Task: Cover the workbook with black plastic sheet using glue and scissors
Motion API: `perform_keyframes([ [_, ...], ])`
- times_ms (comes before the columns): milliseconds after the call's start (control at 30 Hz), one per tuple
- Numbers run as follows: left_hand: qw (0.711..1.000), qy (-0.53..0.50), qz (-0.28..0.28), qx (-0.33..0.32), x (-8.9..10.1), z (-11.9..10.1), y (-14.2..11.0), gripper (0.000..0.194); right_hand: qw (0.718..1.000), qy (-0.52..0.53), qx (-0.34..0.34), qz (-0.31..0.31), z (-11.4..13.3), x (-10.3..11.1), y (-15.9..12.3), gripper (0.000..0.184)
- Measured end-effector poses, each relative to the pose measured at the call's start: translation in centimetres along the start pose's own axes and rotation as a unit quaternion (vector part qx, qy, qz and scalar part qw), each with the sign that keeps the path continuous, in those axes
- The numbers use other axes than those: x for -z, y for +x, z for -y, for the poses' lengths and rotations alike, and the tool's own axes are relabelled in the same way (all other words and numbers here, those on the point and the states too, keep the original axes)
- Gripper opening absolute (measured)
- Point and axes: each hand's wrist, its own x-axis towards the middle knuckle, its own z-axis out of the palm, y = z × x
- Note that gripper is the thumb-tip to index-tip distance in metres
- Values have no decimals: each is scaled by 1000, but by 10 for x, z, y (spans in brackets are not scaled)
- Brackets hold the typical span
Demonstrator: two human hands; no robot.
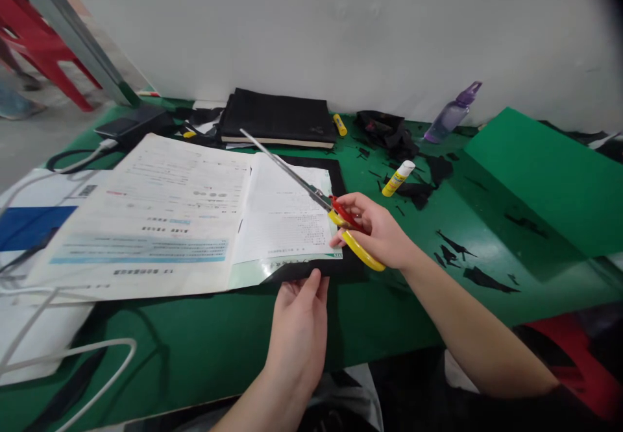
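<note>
A printed booklet (170, 218) lies spread on the green table, its right cover resting on a sheet of black paper (335, 179) that sticks out past the cover's edges. My left hand (302, 305) pinches the near edge of that black paper, thumb on top and fingers underneath. Above the booklet's right side, my right hand (372, 228) holds scissors (318, 197) with red and yellow handles. Their long blades point to the far left and look closed together. A yellow glue stick (399, 178) with a white cap stands tilted beyond my right hand.
At the back sit a thick black book (277, 117), a yellow cap (339, 125), crumpled black paper (384, 130) and a purple bottle (450, 117). Black scraps (487, 279) lie to the right, near a green board (549, 172). White cables (92, 348) cross the left side.
</note>
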Motion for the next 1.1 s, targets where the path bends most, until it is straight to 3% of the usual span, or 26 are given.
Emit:
perform_keyframes([
  [233,1000,19,-9,9,4,1,1,41,995,66,-45,67,4,-11,-4,36],
  [733,1000,7,17,10,8,4,4,30,986,111,-80,93,7,-14,-4,34],
  [1100,999,7,33,9,6,3,3,35,983,124,-84,102,6,-16,-4,35],
])
